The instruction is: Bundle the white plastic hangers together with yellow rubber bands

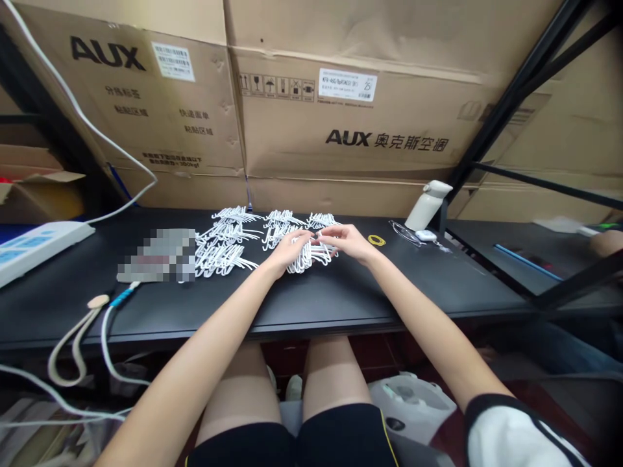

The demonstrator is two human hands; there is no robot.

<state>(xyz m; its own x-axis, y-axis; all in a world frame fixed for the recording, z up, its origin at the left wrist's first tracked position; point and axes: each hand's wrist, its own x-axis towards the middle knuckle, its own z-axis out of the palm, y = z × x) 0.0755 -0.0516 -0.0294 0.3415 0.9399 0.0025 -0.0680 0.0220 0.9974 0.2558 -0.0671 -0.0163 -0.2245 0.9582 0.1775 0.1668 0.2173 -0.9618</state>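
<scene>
Several bundles of small white plastic hangers [228,243] lie on the black table [341,298]. My left hand [291,248] rests on top of the nearest bundle [311,259], fingers curled around it. My right hand [346,240] meets it from the right, fingertips pinching the same bundle's top. A yellow rubber band [376,240] lies just right of my right hand.
A white bottle [428,204] and a small clip with glasses [413,235] sit at the back right. A white power strip [34,246] and cables [78,337] are at the left. Large cardboard boxes [341,117] form the back wall. A black metal rack frame [525,91] stands right.
</scene>
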